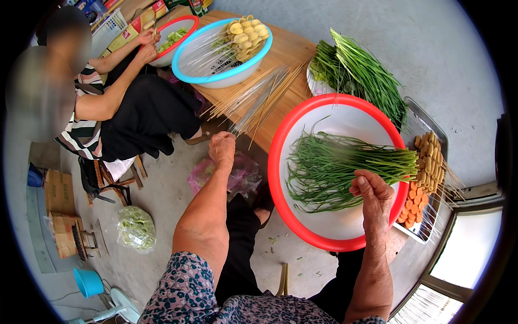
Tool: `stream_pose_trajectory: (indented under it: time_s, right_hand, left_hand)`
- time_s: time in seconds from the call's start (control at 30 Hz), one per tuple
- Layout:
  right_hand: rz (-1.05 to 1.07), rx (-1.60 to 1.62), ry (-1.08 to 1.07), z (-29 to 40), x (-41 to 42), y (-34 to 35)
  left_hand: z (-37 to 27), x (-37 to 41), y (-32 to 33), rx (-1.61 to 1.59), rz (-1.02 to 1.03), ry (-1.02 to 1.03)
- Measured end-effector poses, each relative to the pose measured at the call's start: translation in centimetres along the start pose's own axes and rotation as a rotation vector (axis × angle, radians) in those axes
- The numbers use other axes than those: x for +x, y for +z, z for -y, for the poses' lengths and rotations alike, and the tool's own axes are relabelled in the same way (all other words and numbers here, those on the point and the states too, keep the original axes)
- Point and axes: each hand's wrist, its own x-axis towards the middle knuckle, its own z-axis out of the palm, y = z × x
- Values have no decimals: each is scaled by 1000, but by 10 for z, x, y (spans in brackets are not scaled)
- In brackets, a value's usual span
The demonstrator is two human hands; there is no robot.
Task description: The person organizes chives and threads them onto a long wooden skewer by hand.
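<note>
My left hand [222, 149] is at the near ends of loose skewers [263, 101] on the wooden table [297, 85]. Its fingers are curled in, and whether they grip a skewer is hidden. Over a red-rimmed white basin [319, 227], my right hand [373, 196] has its thumb bent against curled fingers, with nothing plainly held. Beneath and beyond it, a bunch of green chives [332, 170] lies across the basin, stem ends over the right rim. The basin sits in front of me, by the table's near end.
Skewered yellow slices [247, 36] rest in a blue-rimmed basin [180, 75]. More chives [368, 77] lie beyond. Skewered brown rolls [429, 162] and carrot slices [412, 206] are at right. A co-worker's hands [149, 46] are at another basin [194, 24]. Bagged greens [136, 229] stand on the floor.
</note>
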Motion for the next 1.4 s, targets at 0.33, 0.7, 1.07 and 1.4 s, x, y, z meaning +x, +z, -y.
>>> stream_pose_trajectory:
  time_s: [0.33, 0.7, 1.07, 1.4]
  right_hand:
    - [-6, 21, -1, -1, -1, 3]
    - [-353, -432, -416, 23, 2, -8]
    - [-633, -406, -448, 18, -4, -71]
    - [-753, 218, -255, 24, -17, -109]
  left_hand:
    - [-70, -28, -62, -881, 334, -481]
    - [-171, -123, -118, -852, 913, 100]
    - [-201, -149, -103, -1223, 1186, 322]
    - [-242, -223, 7, -602, 820, 579]
